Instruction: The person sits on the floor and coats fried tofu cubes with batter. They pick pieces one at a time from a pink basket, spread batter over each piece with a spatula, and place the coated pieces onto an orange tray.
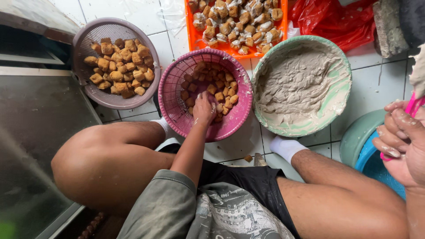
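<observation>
My left hand [203, 108] reaches down into a pink plastic basket [166, 84] and rests among brown fried cubes [221, 95]. Its fingers are curled down between the cubes and hidden, so a grip cannot be made out. At the right edge my right hand [400, 146], smeared with pale batter, is closed around the handle of a pink utensil [415, 105]. A lump of batter hangs above that hand. Between the two hands stands a green bowl [341, 102] full of thick grey batter [296, 84].
A grey-purple basket [88, 35] of fried cubes sits at the upper left. An orange tray [192, 40] of batter-filled pieces lies at the top, beside a red plastic bag [336, 20]. A blue basket [372, 163] sits in a green basin [354, 137] under my right hand. A metal surface [35, 124] borders the left. My bent knees frame the white tiled floor.
</observation>
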### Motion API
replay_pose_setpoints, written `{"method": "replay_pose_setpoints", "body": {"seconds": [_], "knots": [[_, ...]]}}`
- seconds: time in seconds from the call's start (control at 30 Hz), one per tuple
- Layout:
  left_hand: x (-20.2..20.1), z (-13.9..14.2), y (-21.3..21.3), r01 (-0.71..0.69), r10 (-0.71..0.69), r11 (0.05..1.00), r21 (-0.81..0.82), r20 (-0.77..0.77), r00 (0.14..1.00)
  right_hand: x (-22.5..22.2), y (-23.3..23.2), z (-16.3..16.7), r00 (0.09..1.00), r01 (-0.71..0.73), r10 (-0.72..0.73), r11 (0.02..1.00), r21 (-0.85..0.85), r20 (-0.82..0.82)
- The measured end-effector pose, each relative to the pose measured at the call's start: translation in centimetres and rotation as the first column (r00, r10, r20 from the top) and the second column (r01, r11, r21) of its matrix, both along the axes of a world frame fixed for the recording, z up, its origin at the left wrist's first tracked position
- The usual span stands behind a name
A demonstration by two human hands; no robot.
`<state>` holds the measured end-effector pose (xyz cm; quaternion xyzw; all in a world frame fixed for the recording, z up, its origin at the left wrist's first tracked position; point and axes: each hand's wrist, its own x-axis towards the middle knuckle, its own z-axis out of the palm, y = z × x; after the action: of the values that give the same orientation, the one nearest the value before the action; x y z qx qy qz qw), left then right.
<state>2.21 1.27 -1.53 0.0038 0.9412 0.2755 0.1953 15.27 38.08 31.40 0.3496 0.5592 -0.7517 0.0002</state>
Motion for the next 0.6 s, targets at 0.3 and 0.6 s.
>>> {"method": "replay_pose_setpoints", "body": {"seconds": [0.3,0.6], "knots": [[-1.8,-0.8,1.5,0.363,-0.386,0.891,-0.274,-0.035,0.922,0.2,0.0,1.2,1.0,0.029,-0.029,0.999,-0.043,-0.006],[-0.4,-1.4,-0.4,0.107,-0.098,0.993,0.044,-0.17,0.981,0.0,-0.9,1.5,0.999,0.043,-0.044,0.998,-0.055,-0.009]]}}
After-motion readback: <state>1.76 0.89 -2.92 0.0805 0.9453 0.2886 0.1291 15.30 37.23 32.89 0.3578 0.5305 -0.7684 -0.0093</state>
